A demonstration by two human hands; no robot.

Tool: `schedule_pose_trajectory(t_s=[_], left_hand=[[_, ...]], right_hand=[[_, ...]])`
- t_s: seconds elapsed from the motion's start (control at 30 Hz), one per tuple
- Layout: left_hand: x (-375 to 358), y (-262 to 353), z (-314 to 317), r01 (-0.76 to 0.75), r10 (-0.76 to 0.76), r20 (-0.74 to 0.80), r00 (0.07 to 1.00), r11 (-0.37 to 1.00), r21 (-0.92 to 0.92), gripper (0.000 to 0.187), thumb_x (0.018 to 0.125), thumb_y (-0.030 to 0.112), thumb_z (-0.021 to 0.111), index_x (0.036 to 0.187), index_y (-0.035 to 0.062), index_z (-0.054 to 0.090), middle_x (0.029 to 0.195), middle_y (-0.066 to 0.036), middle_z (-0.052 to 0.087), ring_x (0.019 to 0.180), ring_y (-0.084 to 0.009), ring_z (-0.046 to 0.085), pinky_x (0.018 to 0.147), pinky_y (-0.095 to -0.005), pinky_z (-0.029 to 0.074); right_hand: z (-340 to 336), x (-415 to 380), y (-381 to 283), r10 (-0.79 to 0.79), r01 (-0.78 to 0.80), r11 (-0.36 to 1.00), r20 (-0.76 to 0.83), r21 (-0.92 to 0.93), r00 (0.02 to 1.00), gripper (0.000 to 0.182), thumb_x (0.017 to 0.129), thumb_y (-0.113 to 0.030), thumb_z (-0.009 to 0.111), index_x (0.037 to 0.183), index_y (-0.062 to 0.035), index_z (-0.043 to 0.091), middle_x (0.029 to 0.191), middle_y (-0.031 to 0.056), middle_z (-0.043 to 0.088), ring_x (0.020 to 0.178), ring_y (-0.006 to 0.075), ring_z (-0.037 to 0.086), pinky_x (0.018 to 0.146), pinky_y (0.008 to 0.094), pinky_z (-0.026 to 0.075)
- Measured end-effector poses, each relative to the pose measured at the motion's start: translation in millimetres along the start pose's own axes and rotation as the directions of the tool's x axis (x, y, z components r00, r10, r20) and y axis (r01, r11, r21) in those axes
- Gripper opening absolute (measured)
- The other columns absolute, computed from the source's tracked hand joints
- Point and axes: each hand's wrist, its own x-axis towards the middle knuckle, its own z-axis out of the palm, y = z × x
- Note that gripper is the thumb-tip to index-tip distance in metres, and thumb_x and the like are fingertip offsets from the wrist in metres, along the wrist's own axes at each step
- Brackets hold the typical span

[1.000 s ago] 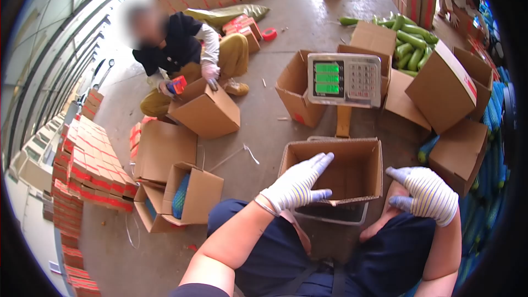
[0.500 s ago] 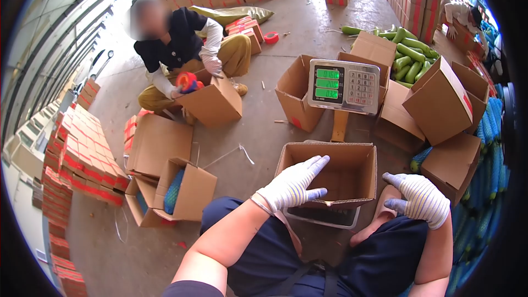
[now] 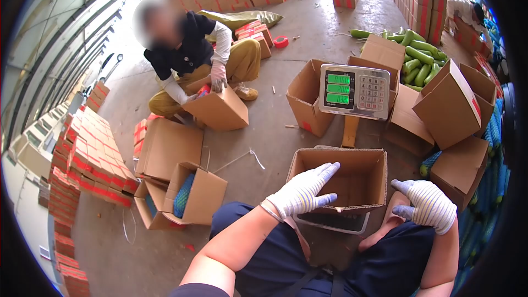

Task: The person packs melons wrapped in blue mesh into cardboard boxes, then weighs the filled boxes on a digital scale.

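An open cardboard box (image 3: 360, 179) rests on the platform of a scale (image 3: 333, 223), and its inside looks bare. My left hand (image 3: 302, 191), in a striped work glove, is over the box's near left corner with thumb and fingers apart. To the right of the box, my right hand (image 3: 428, 204) hangs in a matching glove, its fingers apart and holding nothing. Behind the box, the scale's display (image 3: 355, 91) stands on a yellow post, with green lit digits and a keypad.
Several open cartons (image 3: 448, 104) stand at the right beside a heap of long green gourds (image 3: 421, 58). Blue-netted produce (image 3: 489, 209) lies at far right. Across the floor a co-worker (image 3: 190, 49) sits handling a carton (image 3: 220, 111). Flattened boxes (image 3: 104, 154) are stacked at left.
The whole view has shifted slightly, so things sit further right and lower. My hands keep their pose by the box. The co-worker's tape dispenser has moved down against the carton.
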Motion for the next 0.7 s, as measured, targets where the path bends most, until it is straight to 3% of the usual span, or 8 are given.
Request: schedule_pose_trajectory(t_s=[0.37, 0.7], left_hand=[[2, 10, -10, 0.045, -0.046, -0.007, 0.999, 0.994, -0.096, 0.074, 0.095, 0.039, 0.063, 0.151, 0.0011, 0.032, 0.145, -0.025, 0.046, 0.135, -0.0379, 0.045, 0.113, -0.0397, 0.036], [3, 9, -4, 0.048, -0.05, -0.028, 0.998, 0.997, -0.057, 0.071, 0.095, 0.037, 0.061, 0.15, 0.0016, 0.033, 0.145, -0.024, 0.047, 0.133, -0.0372, 0.047, 0.112, -0.0397, 0.038]], right_hand=[[-5, 1, -6, -0.013, 0.013, 1.0, 0.024, 0.007, 1.0, 0.058, 0.082, -0.032, 0.072, 0.128, -0.0009, 0.058, 0.098, 0.0207, 0.068, 0.092, 0.0398, 0.064, 0.083, 0.0447, 0.052], [-3, -7, 0, -0.02, 0.02, 1.0, 0.003, 0.002, 1.0, 0.059, 0.082, -0.036, 0.071, 0.128, -0.0008, 0.059, 0.1, 0.021, 0.068, 0.093, 0.0404, 0.064, 0.083, 0.0447, 0.052]])
